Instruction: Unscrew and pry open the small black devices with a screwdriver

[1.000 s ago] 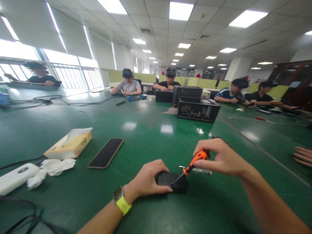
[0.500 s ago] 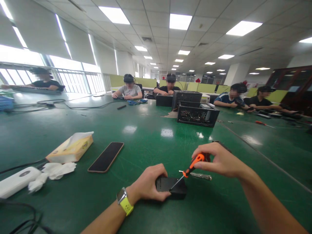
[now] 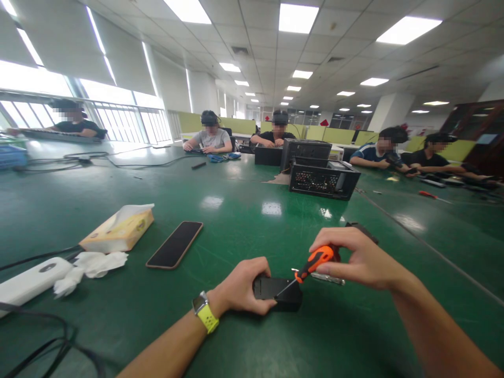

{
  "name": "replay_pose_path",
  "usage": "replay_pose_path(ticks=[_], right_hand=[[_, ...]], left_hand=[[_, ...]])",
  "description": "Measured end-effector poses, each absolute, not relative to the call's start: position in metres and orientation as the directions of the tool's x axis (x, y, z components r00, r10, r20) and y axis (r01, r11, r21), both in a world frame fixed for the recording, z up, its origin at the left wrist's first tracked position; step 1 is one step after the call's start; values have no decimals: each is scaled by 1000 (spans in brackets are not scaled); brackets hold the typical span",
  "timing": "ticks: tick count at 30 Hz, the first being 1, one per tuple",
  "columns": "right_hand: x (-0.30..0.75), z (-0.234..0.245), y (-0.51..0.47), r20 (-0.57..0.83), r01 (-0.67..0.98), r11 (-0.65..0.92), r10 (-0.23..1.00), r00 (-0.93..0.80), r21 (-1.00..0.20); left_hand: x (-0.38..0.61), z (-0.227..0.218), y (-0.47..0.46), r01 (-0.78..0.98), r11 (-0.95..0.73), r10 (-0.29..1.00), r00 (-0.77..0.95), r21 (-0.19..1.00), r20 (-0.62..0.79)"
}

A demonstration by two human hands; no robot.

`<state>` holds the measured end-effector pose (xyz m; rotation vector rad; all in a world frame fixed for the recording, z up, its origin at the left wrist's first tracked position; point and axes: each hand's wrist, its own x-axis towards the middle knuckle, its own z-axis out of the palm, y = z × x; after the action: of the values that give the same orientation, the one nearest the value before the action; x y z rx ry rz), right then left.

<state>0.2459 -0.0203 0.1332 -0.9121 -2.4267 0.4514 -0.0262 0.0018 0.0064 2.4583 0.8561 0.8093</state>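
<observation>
My left hand [image 3: 246,287], with a watch on a yellow-green strap [image 3: 207,317] at its wrist, is closed around the left end of a small black box [image 3: 289,300] lying on the green table. An orange and black screwdriver [image 3: 318,261] is gripped by its handle in my right hand [image 3: 354,257]. Its shaft slants down to the left, and the tip meets the top of the box near my left thumb. Behind the screwdriver lies a slim silvery tool [image 3: 328,278]. A dark object [image 3: 360,231], partly hidden by my right hand, rests farther back.
To the left are a phone [image 3: 176,245], a tissue pack [image 3: 118,231], crumpled tissues [image 3: 96,264], a white power strip-like block [image 3: 35,283] and black cables [image 3: 55,341]. Open black computer cases [image 3: 325,178] stand across the table. Several people sit around it; another screwdriver [image 3: 429,195] lies far right.
The camera view has tilted slightly, shifting the scene. My left hand still grips the box, and the screwdriver, leaning a little lower, keeps its tip at the same spot.
</observation>
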Motion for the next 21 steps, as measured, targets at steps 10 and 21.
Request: replay_pose_path(ticks=[10,21], right_hand=[[239,136,-29,321,521,721,679,-660,-457],[283,80,-7,380,625,438,895,-233,-647]], left_hand=[[-27,3,2,407,-721,666,632,561,397],[-28,5,1,437,-723,671,631,536,390]])
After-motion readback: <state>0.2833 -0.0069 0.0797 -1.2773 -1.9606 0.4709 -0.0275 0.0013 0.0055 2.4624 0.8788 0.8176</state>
